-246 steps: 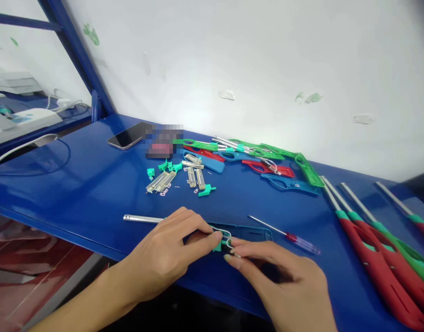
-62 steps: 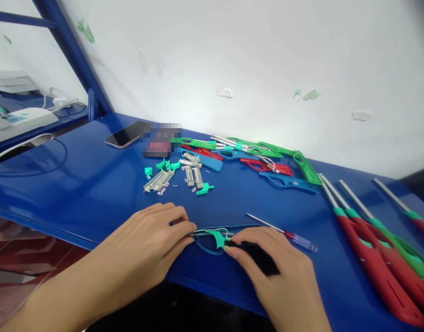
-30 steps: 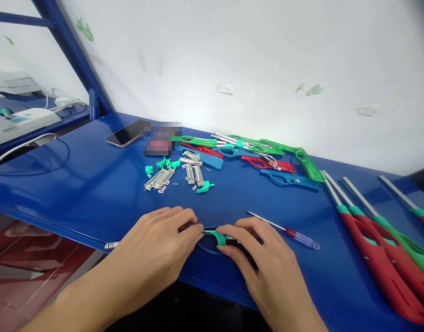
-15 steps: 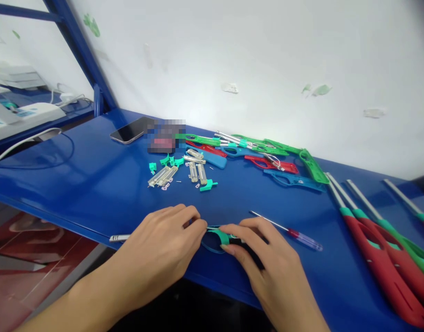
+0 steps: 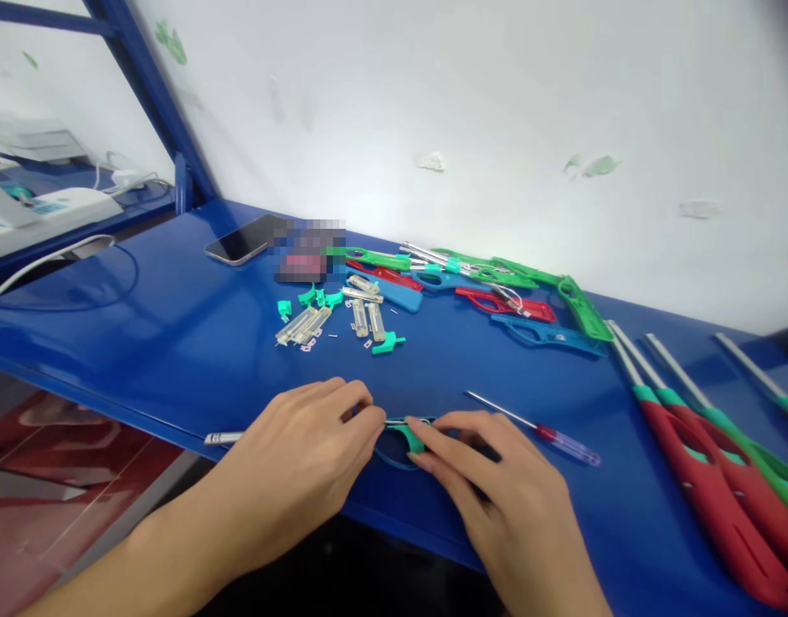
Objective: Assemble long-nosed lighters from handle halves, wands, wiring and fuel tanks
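The white wall (image 5: 497,128) is lit brightly at twelve o'clock, while the two o'clock corner is dimmed. A soft sheen is reflected from the blue table (image 5: 176,360) towards nine. Shadow is cast under the right hand (image 5: 510,484); six o'clock is lost in darkness. The floor (image 5: 47,471) at eight is blurred.

Head view, angled forward-down, tabletop (image 5: 156,326) near
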